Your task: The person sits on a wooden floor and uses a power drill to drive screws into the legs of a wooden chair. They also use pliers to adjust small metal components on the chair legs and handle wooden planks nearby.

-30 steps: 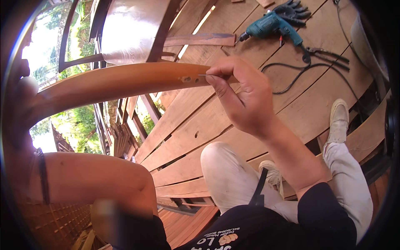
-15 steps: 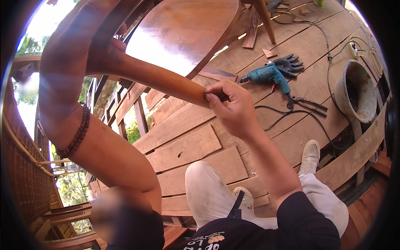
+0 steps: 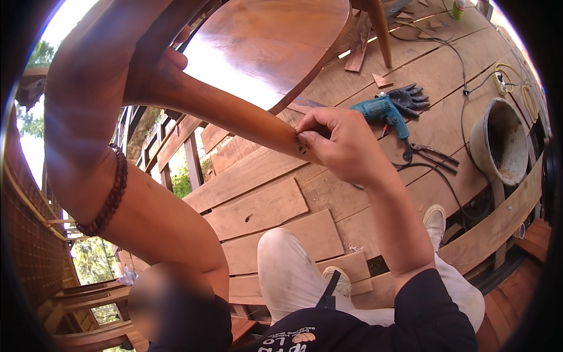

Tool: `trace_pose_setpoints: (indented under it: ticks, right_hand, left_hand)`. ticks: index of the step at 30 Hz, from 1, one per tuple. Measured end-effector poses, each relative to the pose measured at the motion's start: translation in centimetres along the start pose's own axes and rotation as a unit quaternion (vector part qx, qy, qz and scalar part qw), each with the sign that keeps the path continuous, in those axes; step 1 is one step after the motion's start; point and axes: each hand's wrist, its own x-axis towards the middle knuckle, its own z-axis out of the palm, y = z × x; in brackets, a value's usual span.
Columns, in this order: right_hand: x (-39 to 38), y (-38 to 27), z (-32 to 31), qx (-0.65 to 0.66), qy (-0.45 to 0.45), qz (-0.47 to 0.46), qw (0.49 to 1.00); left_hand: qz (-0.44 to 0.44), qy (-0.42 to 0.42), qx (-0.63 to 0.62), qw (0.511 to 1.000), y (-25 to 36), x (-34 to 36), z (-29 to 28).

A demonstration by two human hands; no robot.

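- the left hand [image 3: 155,70] is closed around the upper end of a wooden bar [image 3: 234,114], gripping it near the top left of the view.
- the bar is smooth, reddish brown and slightly curved; it slants down from that grip to the right hand [image 3: 343,144] at the middle of the view.
- the right hand is pinched shut at the bar's lower end, fingertips [image 3: 305,138] pressed against the wood beside a few small dark marks; whether something small sits between the fingertips cannot be told.
- a dark bead bracelet [image 3: 108,199] circles the left wrist.
- behind the bar stands a round wooden tabletop [image 3: 270,41], shiny with glare.
- on the plank floor [image 3: 258,211] just beyond the right hand lies a teal drill [image 3: 384,111], with dark gloves [image 3: 410,97] touching it at its far side.
- pliers [image 3: 434,155] lie near the drill, on its cable [image 3: 451,188].
- a grey bucket [image 3: 507,141] sits at the right edge.
- the person's pale trousers [image 3: 293,276] and a white shoe [image 3: 435,222] show below the hands.
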Motion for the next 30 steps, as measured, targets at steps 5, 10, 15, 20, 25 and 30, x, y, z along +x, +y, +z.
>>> trace_pose_setpoints:
  ticks: [5,10,15,20,25,30]
  right_hand:
    - [0.6,-0.3,-0.4,-0.046,-0.017,-0.021,0.999]
    - [0.6,-1.0,-0.2,-0.083,-0.018,-0.017,0.996]
    - [0.6,-1.5,0.3,-0.105,-0.014,0.000,0.994]
    - [0.4,-1.8,0.6,-0.138,0.015,-0.028,0.990]
    - [0.3,-1.9,0.7,-0.154,0.021,-0.021,0.988]
    - [0.4,-1.1,0.8,-0.185,0.052,-0.041,0.981]
  left_hand:
    - [-0.002,0.006,-0.002,1.000,-0.2,0.0,0.6]
    - [-0.007,0.012,-0.001,1.000,-0.4,-0.1,0.6]
    - [-0.010,0.017,0.003,1.000,-0.4,-0.3,0.7]
    - [-0.008,0.020,0.007,1.000,-0.1,-0.1,1.1]
    - [-0.032,0.019,0.029,0.999,0.9,-0.2,2.4]
    - [-0.075,0.021,0.060,0.995,2.5,0.7,3.3]
